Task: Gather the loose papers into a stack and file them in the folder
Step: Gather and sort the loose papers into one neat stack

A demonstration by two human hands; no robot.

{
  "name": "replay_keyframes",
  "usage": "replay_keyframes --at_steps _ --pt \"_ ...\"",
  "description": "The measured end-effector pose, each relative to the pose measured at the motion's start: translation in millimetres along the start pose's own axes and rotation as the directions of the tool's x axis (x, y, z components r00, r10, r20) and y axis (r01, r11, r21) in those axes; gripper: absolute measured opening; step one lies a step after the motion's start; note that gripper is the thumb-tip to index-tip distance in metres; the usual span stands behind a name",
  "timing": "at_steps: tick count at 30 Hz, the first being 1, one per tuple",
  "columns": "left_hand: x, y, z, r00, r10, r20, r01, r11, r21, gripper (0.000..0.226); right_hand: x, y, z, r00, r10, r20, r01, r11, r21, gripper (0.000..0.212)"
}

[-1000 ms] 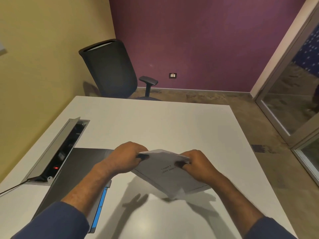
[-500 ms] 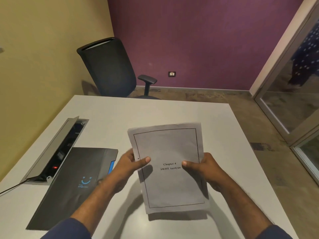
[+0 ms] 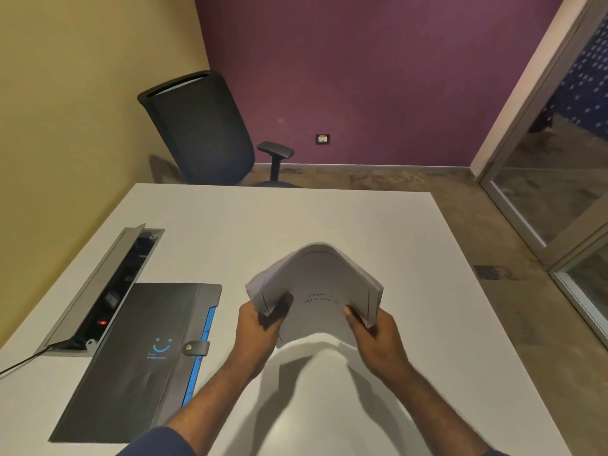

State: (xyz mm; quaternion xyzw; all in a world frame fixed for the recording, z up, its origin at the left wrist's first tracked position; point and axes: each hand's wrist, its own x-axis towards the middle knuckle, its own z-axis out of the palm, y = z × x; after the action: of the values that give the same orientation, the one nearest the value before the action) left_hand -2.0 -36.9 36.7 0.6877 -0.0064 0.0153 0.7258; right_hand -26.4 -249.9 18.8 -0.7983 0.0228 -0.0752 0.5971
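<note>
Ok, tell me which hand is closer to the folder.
Left. The left hand grips the papers just right of the folder; the right hand holds the papers' far side, farther away.

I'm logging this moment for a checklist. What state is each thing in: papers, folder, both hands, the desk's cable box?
Paper stack: held above the table, bowed upward, printed side facing the camera.
Folder: flat on the table, closed, snap tab fastened.
Left hand: grips the stack's left edge.
Right hand: grips the stack's right edge.
Cable box: lid raised, a red light showing inside.
</note>
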Motion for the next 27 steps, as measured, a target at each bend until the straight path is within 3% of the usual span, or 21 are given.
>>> replay_keyframes --at_steps 3,6,12,17,25,27 --pt "-15 -21 5 0.992 -0.116 -0.047 0.118 0.992 0.044 0.012 -19 28 17 0.993 0.115 -0.012 -0.114 0.990 0.080 0.020" --pt "-30 -48 7 0.958 -0.278 -0.066 0.285 0.944 0.164 0.017 -35 57 23 0.968 0.250 -0.013 -0.248 0.964 0.092 0.016" --pt "-39 -55 7 0.966 -0.251 -0.067 0.260 0.933 0.249 0.015 -44 65 18 0.951 0.308 -0.016 -0.307 0.949 0.069 0.016" --pt "-28 -52 4 0.963 -0.264 -0.063 0.271 0.925 0.267 0.031 -35 70 15 0.943 0.332 0.000 -0.332 0.943 0.018 0.018" --pt "20 -41 -26 0.922 -0.386 -0.029 0.379 0.885 0.272 0.007 -12 50 9 0.925 0.322 0.201 -0.344 0.935 0.088 0.025" --pt "30 -44 -35 0.899 -0.436 -0.043 0.432 0.865 0.254 0.014 -7 44 13 0.906 0.336 0.259 -0.373 0.922 0.109 0.025"
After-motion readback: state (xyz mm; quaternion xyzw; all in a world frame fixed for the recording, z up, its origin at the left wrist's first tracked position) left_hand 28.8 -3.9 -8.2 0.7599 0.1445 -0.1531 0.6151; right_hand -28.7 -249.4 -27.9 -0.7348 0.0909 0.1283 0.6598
